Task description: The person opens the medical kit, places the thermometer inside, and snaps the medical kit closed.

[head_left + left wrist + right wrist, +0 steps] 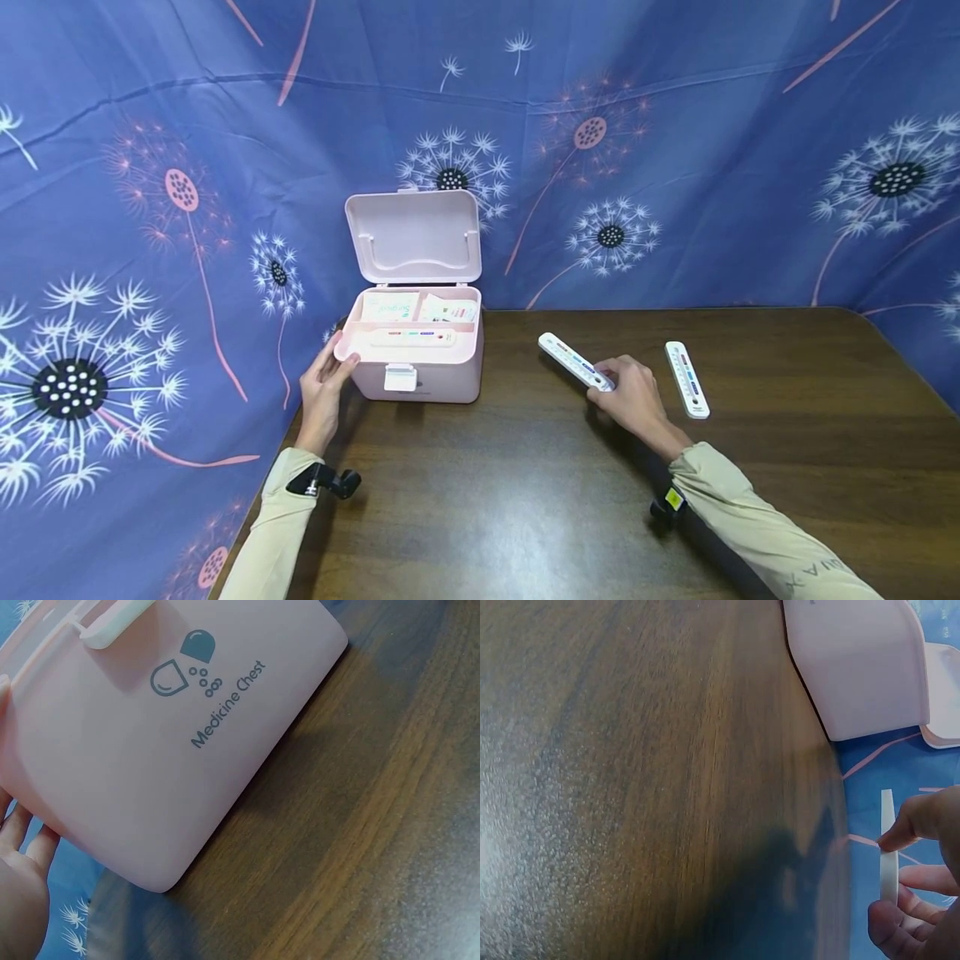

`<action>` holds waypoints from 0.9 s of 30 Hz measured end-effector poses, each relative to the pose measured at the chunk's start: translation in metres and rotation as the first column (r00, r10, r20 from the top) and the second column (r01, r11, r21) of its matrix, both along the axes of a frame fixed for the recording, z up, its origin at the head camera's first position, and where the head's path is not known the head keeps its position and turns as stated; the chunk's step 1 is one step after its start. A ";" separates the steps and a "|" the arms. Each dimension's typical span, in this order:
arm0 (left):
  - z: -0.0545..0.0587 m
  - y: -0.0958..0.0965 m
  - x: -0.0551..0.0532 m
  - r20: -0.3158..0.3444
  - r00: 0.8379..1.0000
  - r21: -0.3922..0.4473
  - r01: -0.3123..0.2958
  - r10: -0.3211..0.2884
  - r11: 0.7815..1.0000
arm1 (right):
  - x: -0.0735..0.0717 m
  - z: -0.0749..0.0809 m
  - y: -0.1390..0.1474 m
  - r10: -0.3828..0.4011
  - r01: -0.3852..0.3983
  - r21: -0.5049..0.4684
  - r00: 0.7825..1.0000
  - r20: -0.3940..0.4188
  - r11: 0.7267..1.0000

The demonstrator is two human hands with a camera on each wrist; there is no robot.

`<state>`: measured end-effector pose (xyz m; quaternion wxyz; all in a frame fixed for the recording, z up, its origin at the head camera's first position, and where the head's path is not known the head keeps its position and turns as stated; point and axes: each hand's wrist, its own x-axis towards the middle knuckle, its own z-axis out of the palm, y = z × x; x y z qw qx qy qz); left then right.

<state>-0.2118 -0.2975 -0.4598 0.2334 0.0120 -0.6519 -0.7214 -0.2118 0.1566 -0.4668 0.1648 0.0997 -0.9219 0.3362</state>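
A pink medicine chest (416, 383) stands on the left of the table with its lid (416, 237) raised. My left hand (322, 398) grips its front left corner, thumb at the rim and fingers along the side. In the left wrist view, the chest's front (150, 750) reads "Medicine Chest". My right hand (632, 400) pinches the near end of a flat white thermometer (566, 357) with coloured marks, held above the table. A similar thermometer (687, 380) lies on the table to the right of that hand. Another thermometer (412, 337) rests in the chest's front compartment.
Behind the front compartment, the chest holds a white packet (390, 307) on the left and a printed packet (447, 309) on the right. A white latch (401, 377) is on its front. The brown wooden table (480, 492) meets a blue dandelion-print cloth (675, 167) at the back.
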 end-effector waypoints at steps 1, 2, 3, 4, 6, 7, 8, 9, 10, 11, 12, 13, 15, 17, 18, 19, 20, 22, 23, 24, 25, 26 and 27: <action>0.000 0.000 0.000 0.000 1.000 -0.002 0.001 -0.001 1.000 | 0.000 0.000 0.000 0.003 -0.003 0.001 1.000 -0.001 1.000; 0.001 0.000 0.000 0.000 1.000 -0.002 0.000 0.000 1.000 | 0.000 0.000 -0.001 0.006 -0.006 0.002 1.000 -0.003 1.000; 0.001 0.000 0.000 -0.001 1.000 -0.004 -0.001 0.001 1.000 | -0.001 0.000 -0.001 0.011 -0.011 0.002 1.000 -0.004 1.000; 0.001 0.000 0.000 -0.001 1.000 -0.004 -0.002 0.001 1.000 | -0.001 0.001 -0.001 0.015 -0.015 0.000 1.000 -0.006 1.000; 0.001 0.000 0.001 -0.001 1.000 -0.006 -0.004 0.004 1.000 | -0.001 0.001 -0.002 0.021 -0.021 -0.001 1.000 -0.010 1.000; 0.001 0.000 0.001 -0.002 1.000 -0.007 -0.007 0.007 1.000 | -0.001 0.002 -0.003 0.025 -0.025 -0.003 1.000 -0.012 1.000; 0.001 0.000 0.002 -0.003 1.000 -0.007 -0.009 0.009 1.000 | -0.001 0.002 -0.003 0.029 -0.029 -0.005 1.000 -0.013 1.000; 0.002 0.001 0.002 -0.003 1.000 -0.008 -0.010 0.010 1.000 | -0.001 0.002 -0.004 0.030 -0.031 -0.008 0.999 -0.012 1.000; 0.002 0.001 0.002 -0.003 1.000 -0.008 -0.011 0.011 1.000 | -0.001 0.003 -0.004 0.032 -0.032 -0.008 0.999 -0.013 0.999; 0.002 0.001 0.002 -0.003 1.000 -0.009 -0.011 0.011 1.000 | -0.001 0.003 -0.005 0.034 -0.034 -0.009 0.999 -0.014 0.999; 0.002 0.001 0.002 -0.004 1.000 -0.010 -0.013 0.013 1.000 | -0.001 0.003 -0.005 0.035 -0.036 -0.009 0.999 -0.017 0.999; 0.002 0.002 0.002 -0.004 1.000 -0.009 -0.010 0.010 1.000 | -0.001 0.004 -0.005 0.038 -0.038 -0.009 0.999 -0.020 0.999; 0.003 0.002 0.002 -0.003 1.000 -0.010 -0.009 0.009 1.000 | -0.001 0.004 -0.005 0.043 -0.043 -0.006 0.999 -0.031 0.999; 0.003 0.003 0.002 -0.003 1.000 -0.012 -0.009 0.009 1.000 | -0.001 0.006 -0.006 0.048 -0.048 -0.006 0.998 -0.041 0.999; 0.003 0.003 0.002 -0.001 1.000 -0.015 -0.009 0.009 1.000 | 0.000 0.007 -0.006 0.051 -0.052 -0.006 0.998 -0.045 0.999; 0.003 0.003 0.002 0.001 1.000 -0.014 -0.008 0.008 1.000 | 0.000 0.008 -0.007 0.056 -0.056 -0.007 0.997 -0.046 0.998; 0.003 0.003 0.003 0.001 1.000 -0.015 -0.009 0.009 1.000 | 0.000 0.008 -0.007 0.058 -0.059 -0.008 0.997 -0.046 0.998; 0.003 0.002 0.003 0.005 1.000 -0.013 -0.008 0.008 1.000 | 0.000 0.010 -0.008 0.062 -0.063 -0.010 0.997 -0.041 0.998; 0.003 0.002 0.003 0.008 1.000 -0.013 -0.007 0.007 1.000 | 0.000 0.011 -0.009 0.064 -0.065 -0.013 0.997 -0.040 0.998; 0.003 0.002 0.003 0.010 1.000 -0.013 -0.007 0.007 1.000 | 0.000 0.011 -0.010 0.066 -0.067 -0.015 0.997 -0.038 0.998; 0.003 0.002 0.003 0.011 1.000 -0.011 -0.007 0.007 1.000 | 0.000 0.012 -0.010 0.067 -0.068 -0.016 0.997 -0.037 0.998; 0.003 0.001 0.003 0.012 1.000 -0.010 -0.008 0.008 1.000 | 0.000 0.012 -0.011 0.068 -0.069 -0.017 0.997 -0.038 0.997; 0.003 0.001 0.003 0.013 1.000 -0.008 -0.009 0.009 1.000 | 0.000 0.012 -0.012 0.073 -0.074 -0.019 0.997 -0.039 0.997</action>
